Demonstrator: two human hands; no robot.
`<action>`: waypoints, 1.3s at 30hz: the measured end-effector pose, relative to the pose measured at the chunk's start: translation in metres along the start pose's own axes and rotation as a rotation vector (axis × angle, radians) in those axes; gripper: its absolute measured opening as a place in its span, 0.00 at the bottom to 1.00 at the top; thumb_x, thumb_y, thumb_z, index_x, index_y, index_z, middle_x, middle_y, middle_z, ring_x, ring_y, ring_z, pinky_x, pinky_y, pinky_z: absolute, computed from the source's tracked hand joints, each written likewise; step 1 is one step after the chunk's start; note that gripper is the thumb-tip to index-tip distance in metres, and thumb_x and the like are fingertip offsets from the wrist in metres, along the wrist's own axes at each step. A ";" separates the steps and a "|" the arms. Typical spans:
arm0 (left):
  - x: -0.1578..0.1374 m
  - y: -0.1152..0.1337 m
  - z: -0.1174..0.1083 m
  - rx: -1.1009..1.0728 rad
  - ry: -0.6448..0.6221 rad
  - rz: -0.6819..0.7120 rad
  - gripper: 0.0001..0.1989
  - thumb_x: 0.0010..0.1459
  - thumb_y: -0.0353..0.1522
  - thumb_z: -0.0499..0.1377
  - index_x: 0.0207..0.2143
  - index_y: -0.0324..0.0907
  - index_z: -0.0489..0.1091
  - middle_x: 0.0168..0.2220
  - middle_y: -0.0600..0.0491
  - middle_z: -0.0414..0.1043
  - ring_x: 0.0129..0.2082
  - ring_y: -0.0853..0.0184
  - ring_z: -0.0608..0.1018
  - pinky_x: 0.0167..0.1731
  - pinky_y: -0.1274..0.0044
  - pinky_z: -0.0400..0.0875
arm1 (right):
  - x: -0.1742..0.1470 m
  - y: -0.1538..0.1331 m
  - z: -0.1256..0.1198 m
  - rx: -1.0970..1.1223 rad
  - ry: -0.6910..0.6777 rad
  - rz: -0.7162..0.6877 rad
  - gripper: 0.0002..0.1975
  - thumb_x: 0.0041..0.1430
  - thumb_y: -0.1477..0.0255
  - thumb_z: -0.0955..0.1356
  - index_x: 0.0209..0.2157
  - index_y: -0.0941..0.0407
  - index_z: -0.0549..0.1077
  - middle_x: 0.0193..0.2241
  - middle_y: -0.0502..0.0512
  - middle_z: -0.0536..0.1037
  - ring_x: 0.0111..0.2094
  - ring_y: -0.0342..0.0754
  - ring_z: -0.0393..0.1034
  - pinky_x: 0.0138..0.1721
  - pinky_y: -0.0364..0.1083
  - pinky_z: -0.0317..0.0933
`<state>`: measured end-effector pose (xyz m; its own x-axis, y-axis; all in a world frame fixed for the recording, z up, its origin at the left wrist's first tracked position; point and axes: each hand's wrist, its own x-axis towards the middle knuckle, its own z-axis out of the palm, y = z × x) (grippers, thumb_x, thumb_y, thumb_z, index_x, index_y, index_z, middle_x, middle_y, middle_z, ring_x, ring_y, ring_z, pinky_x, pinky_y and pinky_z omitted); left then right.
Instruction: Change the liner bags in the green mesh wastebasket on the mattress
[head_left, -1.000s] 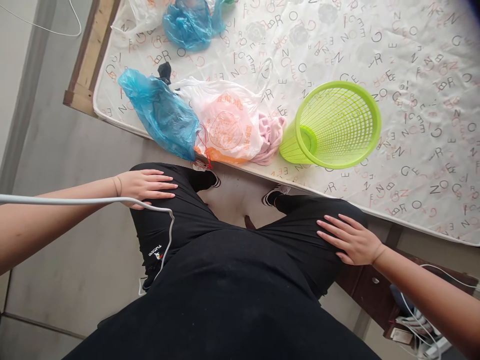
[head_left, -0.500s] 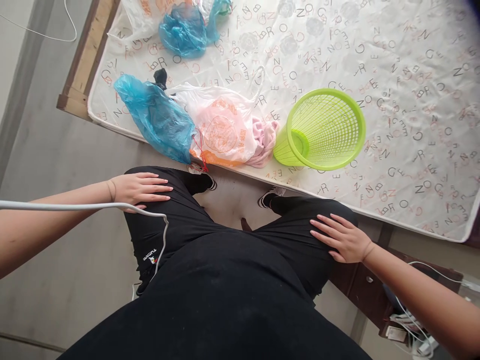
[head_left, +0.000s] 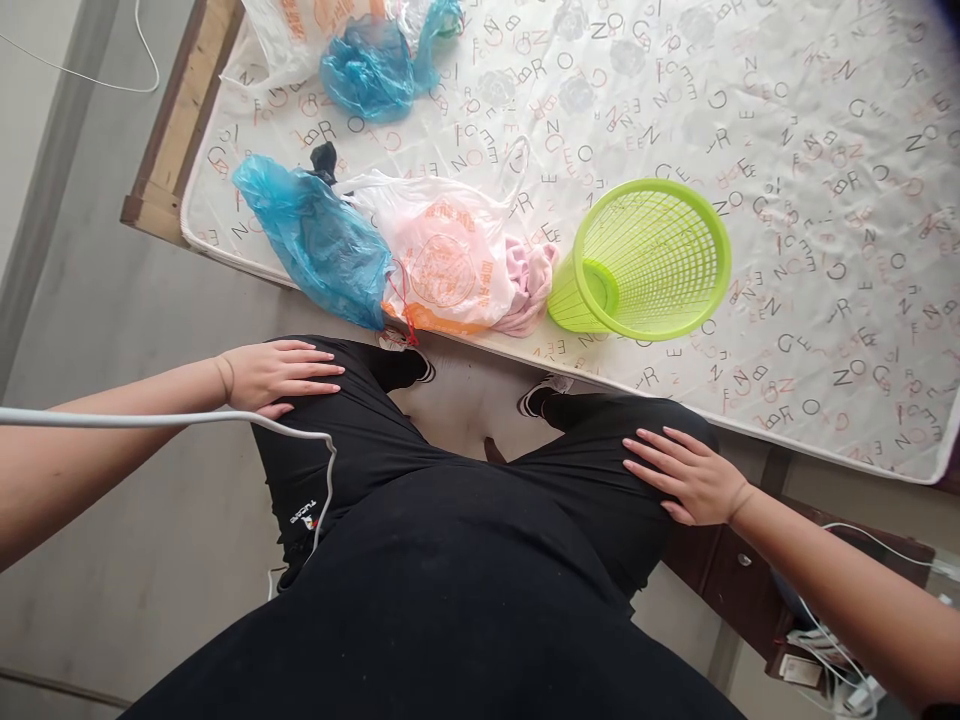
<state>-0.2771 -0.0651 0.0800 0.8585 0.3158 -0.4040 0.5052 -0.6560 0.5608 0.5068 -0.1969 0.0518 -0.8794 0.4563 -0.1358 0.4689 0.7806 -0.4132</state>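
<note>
My left hand [head_left: 279, 376] lies flat on my left thigh, fingers apart, holding nothing. My right hand [head_left: 688, 476] rests flat on my right thigh in black trousers, also with nothing in it. In front of me a mattress [head_left: 787, 120] printed with letters carries a lime green plastic basket [head_left: 645, 262] lying on its side. To its left lie a pink cloth [head_left: 531, 282], a white and orange plastic bag [head_left: 442, 255] and a blue plastic bag [head_left: 319, 240]. A white cable [head_left: 165, 420] crosses over my left forearm.
More bags, one blue [head_left: 371, 70] and one white [head_left: 281, 30], lie at the mattress's far left corner. The wooden bed frame [head_left: 169, 130] edges the left side. A dark wooden cabinet [head_left: 739, 570] with cables and a power strip [head_left: 840, 680] stands at lower right. Grey floor [head_left: 112, 280] lies to the left.
Both hands stay on my thighs. The view has shifted slightly, so the basket and bags sit a little lower and further left than a second ago.
</note>
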 end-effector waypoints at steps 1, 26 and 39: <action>0.000 -0.001 -0.002 0.020 -0.017 0.008 0.29 0.64 0.38 0.50 0.63 0.38 0.73 0.70 0.47 0.63 0.73 0.58 0.59 0.73 0.61 0.47 | 0.001 0.000 0.000 0.007 0.005 0.004 0.34 0.63 0.56 0.65 0.70 0.46 0.65 0.68 0.53 0.68 0.70 0.62 0.60 0.71 0.62 0.46; 0.010 0.003 -0.008 -0.110 0.066 -0.100 0.28 0.57 0.49 0.54 0.55 0.52 0.79 0.58 0.47 0.77 0.65 0.53 0.72 0.69 0.65 0.56 | 0.000 -0.013 0.001 -0.062 0.063 0.034 0.34 0.64 0.57 0.63 0.69 0.50 0.65 0.69 0.59 0.67 0.71 0.62 0.58 0.71 0.63 0.47; 0.014 -0.009 -0.016 0.020 0.024 -0.014 0.28 0.55 0.44 0.57 0.58 0.50 0.78 0.62 0.48 0.75 0.66 0.54 0.71 0.69 0.65 0.57 | 0.015 -0.003 -0.006 -0.114 0.114 0.101 0.33 0.61 0.61 0.64 0.67 0.53 0.68 0.67 0.58 0.70 0.68 0.60 0.64 0.70 0.61 0.52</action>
<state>-0.2681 -0.0436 0.0811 0.8534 0.3414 -0.3938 0.5155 -0.6647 0.5408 0.4926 -0.1899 0.0562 -0.8155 0.5750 -0.0652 0.5660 0.7691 -0.2968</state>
